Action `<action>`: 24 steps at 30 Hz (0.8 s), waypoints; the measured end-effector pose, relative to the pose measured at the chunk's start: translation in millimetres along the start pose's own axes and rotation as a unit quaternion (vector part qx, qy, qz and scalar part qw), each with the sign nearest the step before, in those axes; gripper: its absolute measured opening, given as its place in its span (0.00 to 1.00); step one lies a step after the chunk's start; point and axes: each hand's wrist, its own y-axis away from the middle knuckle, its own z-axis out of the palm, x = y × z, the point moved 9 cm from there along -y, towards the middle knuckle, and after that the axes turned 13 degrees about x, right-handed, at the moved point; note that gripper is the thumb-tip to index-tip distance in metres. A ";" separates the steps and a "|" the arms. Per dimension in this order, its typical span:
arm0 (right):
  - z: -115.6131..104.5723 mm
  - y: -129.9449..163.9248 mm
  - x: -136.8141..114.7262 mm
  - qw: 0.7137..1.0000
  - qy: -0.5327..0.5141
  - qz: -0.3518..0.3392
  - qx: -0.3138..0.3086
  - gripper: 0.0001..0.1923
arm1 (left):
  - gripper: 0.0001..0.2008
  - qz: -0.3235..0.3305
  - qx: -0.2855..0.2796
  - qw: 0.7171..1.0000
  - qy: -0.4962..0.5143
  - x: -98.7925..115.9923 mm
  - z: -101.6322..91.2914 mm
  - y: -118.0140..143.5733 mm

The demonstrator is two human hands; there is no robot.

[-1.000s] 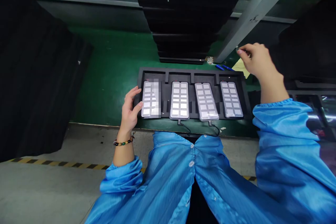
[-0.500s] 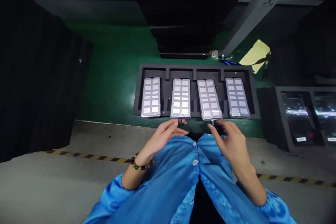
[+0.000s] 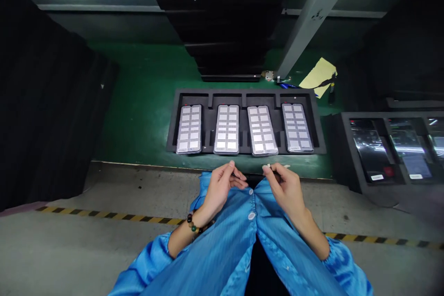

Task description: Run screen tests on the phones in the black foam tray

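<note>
Several phones lie in a row in a black foam tray (image 3: 243, 92), their lit screens showing grids of pale blocks. Below the second phone (image 3: 226, 128), my left hand (image 3: 221, 185) is closed, thumb against the index finger; what it pinches is hidden. My right hand (image 3: 286, 189) pinches a small pale-tipped cable plug (image 3: 268, 165) below the third phone (image 3: 262, 130), which sits at a slant. A gap separates both hands from the phones' lower ends. The leftmost phone (image 3: 189, 129) and the rightmost phone (image 3: 297, 128) lie untouched.
On the right stands another black tray (image 3: 350, 157) with dark-screened phones. Yellow paper (image 3: 319, 76) and a blue item (image 3: 287, 85) lie behind on the green tabletop (image 3: 142, 115), near a grey post (image 3: 312, 23). Black curtains (image 3: 45, 101) hang at the sides.
Both hands have drawn back toward my body from the two middle phones. The plugs at those phones' lower ends have come away. The camera view has shifted slightly.
</note>
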 end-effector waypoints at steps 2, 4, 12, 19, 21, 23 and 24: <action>-6.8 7.6 -12.4 0.996 -0.074 -0.027 -0.037 0.15 | 0.30 0.020 -0.107 0.992 -0.059 6.7 20.9 15.1; -18.1 12.4 -24.5 0.988 -0.134 -0.059 -0.039 0.08 | 0.25 0.073 -0.195 0.973 -0.094 22.6 43.7 30.4; -40.4 -13.6 -35.0 0.987 -0.140 -0.034 -0.064 0.19 | 0.14 0.201 -0.243 0.949 0.003 85.6 98.2 31.6; -126.6 -114.8 -86.3 0.987 0.090 -0.133 -0.008 0.19 | 0.20 0.337 -0.175 0.925 0.001 137.7 46.4 16.1; -145.0 -156.0 -94.5 0.958 0.200 -0.204 0.038 0.19 | 0.24 0.342 -0.139 0.929 0.029 146.1 21.7 11.2; -140.3 -197.8 -88.4 0.921 0.290 -0.259 0.032 0.22 | 0.28 0.340 -0.104 0.933 0.060 150.3 -0.1 7.7; -132.2 -219.7 -77.3 0.906 0.333 -0.261 0.020 0.25 | 0.30 0.337 -0.088 0.934 0.071 150.9 -8.9 6.6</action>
